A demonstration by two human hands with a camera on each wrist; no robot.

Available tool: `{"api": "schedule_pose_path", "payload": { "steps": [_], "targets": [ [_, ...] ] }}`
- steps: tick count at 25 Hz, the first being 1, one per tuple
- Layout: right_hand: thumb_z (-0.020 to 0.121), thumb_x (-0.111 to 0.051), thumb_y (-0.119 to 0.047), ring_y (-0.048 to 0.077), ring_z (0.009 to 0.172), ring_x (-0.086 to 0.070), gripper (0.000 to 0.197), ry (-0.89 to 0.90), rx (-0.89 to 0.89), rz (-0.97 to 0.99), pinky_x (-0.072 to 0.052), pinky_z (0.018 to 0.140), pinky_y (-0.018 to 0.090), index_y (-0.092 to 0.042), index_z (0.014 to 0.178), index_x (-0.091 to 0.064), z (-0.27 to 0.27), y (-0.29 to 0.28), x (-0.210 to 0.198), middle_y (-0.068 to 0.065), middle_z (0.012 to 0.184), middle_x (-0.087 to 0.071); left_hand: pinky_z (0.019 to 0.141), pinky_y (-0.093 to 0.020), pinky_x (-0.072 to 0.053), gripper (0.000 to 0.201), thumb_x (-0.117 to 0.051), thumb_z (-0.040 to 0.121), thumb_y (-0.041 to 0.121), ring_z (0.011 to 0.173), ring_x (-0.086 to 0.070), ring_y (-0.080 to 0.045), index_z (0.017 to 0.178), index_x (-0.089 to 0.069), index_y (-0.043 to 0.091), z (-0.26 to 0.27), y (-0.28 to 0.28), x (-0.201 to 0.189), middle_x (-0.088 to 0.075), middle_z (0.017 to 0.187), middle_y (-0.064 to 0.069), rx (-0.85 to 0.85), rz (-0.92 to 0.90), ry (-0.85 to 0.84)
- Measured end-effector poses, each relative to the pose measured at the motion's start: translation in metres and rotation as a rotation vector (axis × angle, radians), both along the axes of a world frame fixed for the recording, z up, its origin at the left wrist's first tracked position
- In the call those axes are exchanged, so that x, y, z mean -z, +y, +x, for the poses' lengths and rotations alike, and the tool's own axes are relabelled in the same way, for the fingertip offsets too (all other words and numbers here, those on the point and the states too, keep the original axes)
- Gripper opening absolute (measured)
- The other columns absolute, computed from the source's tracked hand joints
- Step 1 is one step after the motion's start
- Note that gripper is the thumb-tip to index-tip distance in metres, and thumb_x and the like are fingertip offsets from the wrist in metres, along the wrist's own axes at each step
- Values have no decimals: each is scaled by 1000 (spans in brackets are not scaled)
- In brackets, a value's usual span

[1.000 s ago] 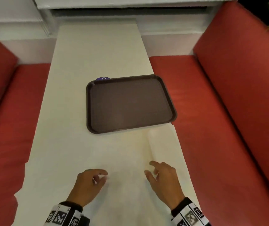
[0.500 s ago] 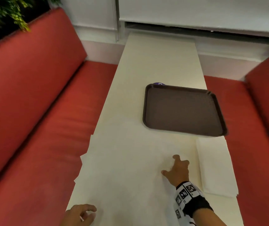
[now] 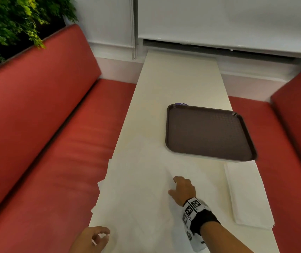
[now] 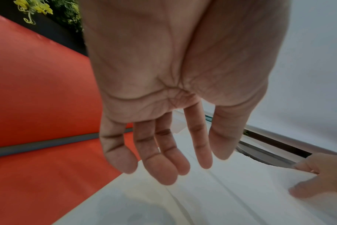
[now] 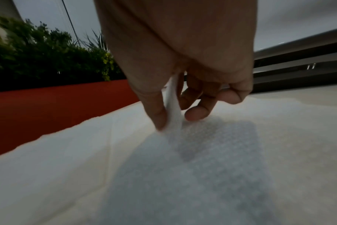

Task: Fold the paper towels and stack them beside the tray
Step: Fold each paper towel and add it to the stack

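Unfolded white paper towels [image 3: 138,181] lie spread over the near part of the table, some hanging off its left edge. My right hand [image 3: 180,187] pinches a ridge of the top paper towel [image 5: 173,112] between thumb and fingers. A stack of folded towels [image 3: 246,194] lies by the table's right edge, just in front of the dark brown tray [image 3: 208,132]. My left hand [image 3: 96,238] hovers over the near left of the towels with relaxed fingers [image 4: 164,153] and holds nothing.
The narrow white table [image 3: 179,84] runs between two red benches [image 3: 42,136]. A small purple object [image 3: 181,104] peeks out behind the tray's far edge. Green plants [image 3: 9,24] stand behind the left bench's backrest.
The head view has swung to the left. My right hand has moved from the folded stack left onto the spread towels and pinched one. The left hand drew back toward the near edge.
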State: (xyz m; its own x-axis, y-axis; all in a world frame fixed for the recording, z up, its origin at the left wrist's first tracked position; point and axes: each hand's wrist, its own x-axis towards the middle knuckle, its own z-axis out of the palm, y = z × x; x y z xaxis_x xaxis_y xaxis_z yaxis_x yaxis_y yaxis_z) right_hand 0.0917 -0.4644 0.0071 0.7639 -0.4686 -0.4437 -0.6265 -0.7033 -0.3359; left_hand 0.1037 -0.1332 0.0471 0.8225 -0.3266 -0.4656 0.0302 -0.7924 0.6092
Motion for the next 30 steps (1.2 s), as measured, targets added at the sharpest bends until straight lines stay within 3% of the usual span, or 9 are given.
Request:
{"api": "schedule_pose_path", "payload": {
  "steps": [2,5,8,12,16,20,23,25,30],
  "targets": [
    [89,-59,-31,25,109,-58,26,-207,86,65,-44,86,23,-17,111,-61,4,0,-10,4,115,-64,54,-4,-39,55,-75,72,16,39,-51,2,54,-58,65,2,2,-2,-59,43,9,-46,-46,2],
    [92,-59,-24,23,86,-62,11,-481,105,114,-35,66,9,-18,83,-63,13,-15,-54,0,84,-67,53,-8,-41,52,-76,71,11,40,-50,-2,59,-62,60,12,-5,-5,-59,45,5,-97,-88,-23],
    [92,-60,-27,12,88,-60,17,-575,-21,108,-41,79,15,-17,97,-72,16,-39,-118,-5,92,-71,55,-10,-42,45,-78,71,11,52,-55,-4,72,-65,55,34,-32,-25,-61,54,5,-89,-206,-95],
    [92,-61,-25,2,80,-65,12,-573,-243,180,-48,74,16,-28,92,-73,10,-59,-198,-12,86,-73,87,-26,-43,59,-84,63,33,99,-56,-8,113,-54,42,81,-92,-74,-60,102,10,-54,-326,-220],
    [91,-62,-22,4,83,-69,12,-553,-315,314,-53,78,20,-22,94,-74,0,-70,-245,-9,89,-74,96,-39,-49,84,-87,44,52,105,-62,-14,118,-59,26,121,-146,-119,-66,114,2,181,-555,81],
    [86,-68,-27,8,87,-68,14,-688,-162,409,-53,76,28,-22,98,-73,-15,-83,-247,-6,96,-74,92,-47,-51,56,-84,59,28,100,-67,-28,105,-67,1,121,-171,-132,-71,106,-12,305,-701,291],
    [64,-78,-56,15,103,-66,66,-804,127,658,-56,78,39,-25,120,-61,-34,-90,-221,-3,116,-68,86,-42,-55,63,-89,54,30,98,-67,-32,103,-67,-2,115,-179,-133,-71,104,-17,228,-811,341],
    [58,-81,-58,22,100,-69,83,-763,195,923,-58,72,35,-14,124,-57,-48,-82,-201,8,117,-68,78,-35,-57,69,-89,50,35,96,-68,-31,103,-67,-2,113,-182,-135,-70,105,-18,173,-897,351],
    [73,-77,-33,37,101,-67,47,-801,205,963,-58,78,38,-3,109,-68,-53,-76,-185,16,109,-71,75,-31,-57,46,-76,71,16,98,-67,-30,111,-63,-2,112,-189,-144,-70,107,-16,125,-949,335]
  ]
}}
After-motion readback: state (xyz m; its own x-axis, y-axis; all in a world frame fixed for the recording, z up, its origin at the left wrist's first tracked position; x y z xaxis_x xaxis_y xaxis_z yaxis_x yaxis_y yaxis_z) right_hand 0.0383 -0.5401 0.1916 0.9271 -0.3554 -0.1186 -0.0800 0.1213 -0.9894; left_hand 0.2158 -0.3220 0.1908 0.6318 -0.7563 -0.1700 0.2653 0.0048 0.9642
